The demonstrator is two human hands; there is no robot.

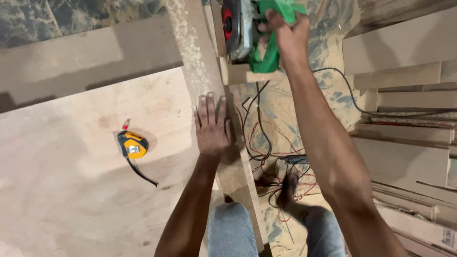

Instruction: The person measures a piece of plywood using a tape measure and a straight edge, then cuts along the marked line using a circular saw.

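While the left hand is pressed flat, fingers spread, on the plywood sheet edge, the green circular saw is gripped by the right hand, directly ahead along the cut strip's long axis; tape measure lies apart leftward.

green circular saw cut off by top edge, its handle hidden under right hand, stacked boards cropped at right

A tape measure lies on the plywood sheet, left of the strip; stacked boards lie right.
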